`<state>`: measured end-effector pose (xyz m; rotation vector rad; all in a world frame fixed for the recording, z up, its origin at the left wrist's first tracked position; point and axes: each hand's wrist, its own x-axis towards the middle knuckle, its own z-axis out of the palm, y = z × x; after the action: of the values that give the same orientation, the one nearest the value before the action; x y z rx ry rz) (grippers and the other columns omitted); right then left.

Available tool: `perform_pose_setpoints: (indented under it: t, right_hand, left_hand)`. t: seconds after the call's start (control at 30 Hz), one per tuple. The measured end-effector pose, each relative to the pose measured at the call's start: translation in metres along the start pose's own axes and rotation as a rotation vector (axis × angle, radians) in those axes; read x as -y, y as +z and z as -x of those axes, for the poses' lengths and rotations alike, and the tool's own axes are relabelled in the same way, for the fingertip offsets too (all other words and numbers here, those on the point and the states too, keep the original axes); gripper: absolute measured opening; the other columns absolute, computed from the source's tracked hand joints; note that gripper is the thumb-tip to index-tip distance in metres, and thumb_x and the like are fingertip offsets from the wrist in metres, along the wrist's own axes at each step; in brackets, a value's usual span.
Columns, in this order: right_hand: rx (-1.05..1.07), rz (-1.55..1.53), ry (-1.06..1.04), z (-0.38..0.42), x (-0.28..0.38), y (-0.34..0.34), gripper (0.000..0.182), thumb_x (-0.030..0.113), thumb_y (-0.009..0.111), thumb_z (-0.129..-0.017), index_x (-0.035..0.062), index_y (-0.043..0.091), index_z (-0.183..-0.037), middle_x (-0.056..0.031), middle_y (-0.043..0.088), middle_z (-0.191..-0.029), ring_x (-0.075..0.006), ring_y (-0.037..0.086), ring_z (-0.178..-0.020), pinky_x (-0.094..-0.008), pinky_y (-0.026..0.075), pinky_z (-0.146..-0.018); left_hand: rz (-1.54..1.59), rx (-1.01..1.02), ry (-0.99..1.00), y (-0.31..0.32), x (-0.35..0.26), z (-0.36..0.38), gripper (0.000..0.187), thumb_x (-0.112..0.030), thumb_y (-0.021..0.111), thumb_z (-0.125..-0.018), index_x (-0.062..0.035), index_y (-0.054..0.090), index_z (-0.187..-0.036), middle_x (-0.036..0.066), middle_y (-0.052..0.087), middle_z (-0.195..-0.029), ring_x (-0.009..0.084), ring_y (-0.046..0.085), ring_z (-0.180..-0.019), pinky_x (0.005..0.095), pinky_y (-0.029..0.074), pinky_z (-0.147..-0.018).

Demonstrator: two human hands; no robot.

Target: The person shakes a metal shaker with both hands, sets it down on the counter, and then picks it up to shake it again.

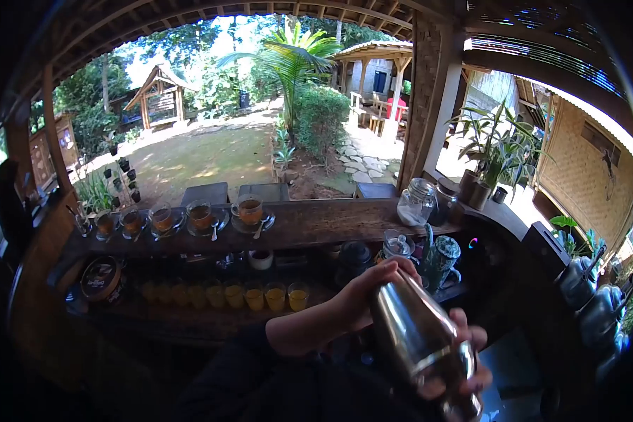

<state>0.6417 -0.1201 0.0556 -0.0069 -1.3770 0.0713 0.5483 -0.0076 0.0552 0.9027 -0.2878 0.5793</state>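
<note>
Steel shaker (422, 344), tilted, base cut off by frame; left hand (366, 295) and right hand (471, 359) both clasped round it, above dim tabletop (316, 221) with juice glasses (253, 295).

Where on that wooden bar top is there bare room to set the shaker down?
The dark wooden bar top is bare between the rightmost glass tea cup on its saucer and the clear glass jar. Its left stretch is crowded with cups.

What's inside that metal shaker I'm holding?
Cannot be seen: the steel shaker is closed and opaque, with the left hand over its top and the right hand gripping its lower end. Only its shiny outside shows.
</note>
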Motion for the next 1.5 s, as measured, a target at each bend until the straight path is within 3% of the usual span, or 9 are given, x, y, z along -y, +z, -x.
perform_pose_setpoints:
  t: [0.2,0.4,0.53,0.73,0.8,0.93,1.07,1.33,1.5]
  right_hand:
    - [0.097,0.788,0.1,0.053,-0.085,-0.127,0.089,0.032,0.083,-0.049,0.0089,0.031,-0.118,-0.0171,0.034,-0.123,-0.0299,0.043,-0.109,-0.043,0.038,-0.09]
    - [0.217,0.071,-0.198,0.026,-0.018,-0.056,0.063,0.017,0.077,-0.064,0.0323,0.039,-0.111,-0.0156,0.034,-0.119,-0.0364,0.041,-0.112,-0.0489,0.044,-0.091]
    - [0.24,1.222,-0.074,0.029,-0.059,-0.105,0.08,0.026,0.078,-0.061,0.0209,0.029,-0.124,-0.0155,0.034,-0.121,-0.031,0.041,-0.11,-0.0435,0.04,-0.091]
    - [0.334,0.271,-0.241,-0.012,-0.023,-0.03,0.087,0.017,0.084,-0.052,0.0273,0.033,-0.121,-0.0115,0.033,-0.122,-0.0381,0.037,-0.115,-0.0522,0.04,-0.093]
    - [-0.07,0.249,0.555,0.033,0.034,-0.027,0.079,0.004,0.081,-0.054,0.0375,0.04,-0.113,-0.0114,0.031,-0.123,-0.0374,0.031,-0.122,-0.0531,0.039,-0.095]
    - [0.268,0.588,-0.108,-0.007,-0.028,0.002,0.075,0.023,0.078,-0.063,0.026,0.034,-0.123,-0.003,0.04,-0.115,-0.0368,0.043,-0.108,-0.0477,0.043,-0.086]
    - [-0.041,0.588,0.422,0.023,-0.059,-0.015,0.09,0.023,0.08,-0.058,0.0152,0.019,-0.124,-0.0198,0.037,-0.121,-0.0316,0.044,-0.109,-0.0429,0.044,-0.084]
    - [-0.062,0.294,-0.289,0.034,-0.021,0.082,0.057,0.013,0.081,-0.055,0.0274,0.05,-0.101,-0.0024,0.04,-0.105,-0.0339,0.05,-0.095,-0.0552,0.046,-0.081]
    - [0.025,0.614,0.278,0.035,-0.049,0.035,0.095,0.02,0.081,-0.056,0.0164,0.016,-0.126,-0.0164,0.037,-0.12,-0.0324,0.046,-0.108,-0.0478,0.041,-0.088]
  left_hand:
    - [0.292,-0.512,-0.33,-0.063,0.029,-0.019,0.04,-0.039,0.044,-0.084,-0.0073,0.049,-0.108,0.01,0.058,-0.1,0.0219,0.059,-0.091,0.0385,0.05,-0.076]
    - [-0.051,0.048,-0.104,0.0,-0.003,-0.021,0.038,-0.039,0.052,-0.079,-0.0075,0.048,-0.1,0.011,0.05,-0.099,0.0224,0.052,-0.094,0.0394,0.042,-0.084]
    - [0.307,-0.454,-0.328,-0.067,0.033,-0.026,0.041,-0.039,0.05,-0.08,-0.0071,0.046,-0.106,0.011,0.055,-0.097,0.0215,0.057,-0.093,0.0397,0.043,-0.087]
    - [0.136,-0.186,-0.221,-0.016,0.005,-0.014,0.036,-0.039,0.048,-0.081,-0.0079,0.049,-0.1,0.01,0.053,-0.1,0.0194,0.055,-0.091,0.0364,0.044,-0.082]
    - [-0.137,0.153,-0.053,0.005,-0.019,-0.007,0.037,-0.039,0.049,-0.081,-0.0072,0.049,-0.1,0.011,0.054,-0.098,0.0203,0.054,-0.092,0.0364,0.044,-0.082]
    - [0.138,-0.337,-0.268,-0.042,-0.007,0.0,0.036,-0.036,0.046,-0.082,-0.0054,0.05,-0.102,0.013,0.056,-0.097,0.0252,0.056,-0.092,0.0422,0.044,-0.083]
    - [0.443,-0.582,-0.413,-0.075,0.019,0.035,0.032,-0.031,0.043,-0.084,-0.0085,0.051,-0.105,0.011,0.058,-0.1,0.0244,0.057,-0.092,0.0429,0.045,-0.084]
    - [0.122,-0.019,-0.184,-0.014,-0.05,0.062,0.035,-0.038,0.05,-0.081,-0.0069,0.047,-0.098,0.016,0.049,-0.101,0.0268,0.054,-0.091,0.039,0.044,-0.082]
    - [0.312,-0.473,-0.481,-0.057,-0.018,0.08,0.04,-0.036,0.045,-0.083,-0.0076,0.048,-0.112,0.009,0.056,-0.103,0.0223,0.056,-0.095,0.0401,0.046,-0.081]
